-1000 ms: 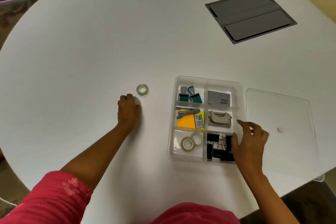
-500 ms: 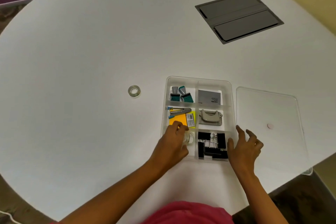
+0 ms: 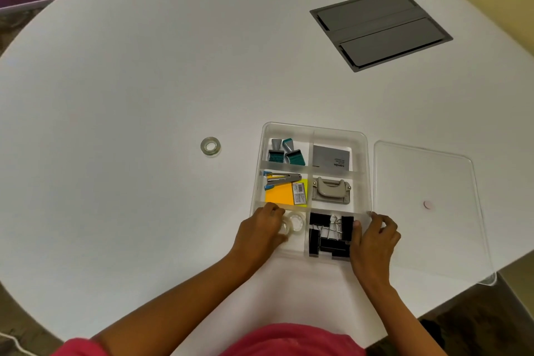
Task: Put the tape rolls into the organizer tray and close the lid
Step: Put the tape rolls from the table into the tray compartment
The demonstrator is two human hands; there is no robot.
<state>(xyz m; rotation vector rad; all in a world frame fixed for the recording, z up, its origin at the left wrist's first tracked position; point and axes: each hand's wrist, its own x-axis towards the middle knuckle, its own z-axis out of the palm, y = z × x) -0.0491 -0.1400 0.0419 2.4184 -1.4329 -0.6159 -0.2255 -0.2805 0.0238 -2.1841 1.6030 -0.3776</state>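
Note:
The clear organizer tray [image 3: 315, 127] lies open on the white table. Its near-left compartment holds clear tape rolls [image 3: 295, 222]. My left hand [image 3: 258, 233] reaches into that compartment, thumb and fingers closed around another clear roll [image 3: 284, 228] that rests among them. My right hand [image 3: 374, 240] grips the tray's near-right wall, thumb inside the binder-clip compartment. One more tape roll [image 3: 210, 147] lies flat on the table, well left of the tray. The clear lid [image 3: 427, 182] lies flat just right of the tray.
Other compartments hold black binder clips [image 3: 326, 243], orange sticky notes [image 3: 279, 196], a stapler [image 3: 281, 177], a grey hole punch [image 3: 331, 189], stamps [image 3: 286, 152] and a grey card box [image 3: 331, 156]. A grey cable hatch [image 3: 381, 29] sits far right. The lid's near corner overhangs the table edge.
My left hand carried a tape roll from the table on the left into the tray's near-left compartment. My right hand closed on the tray's near-right wall.

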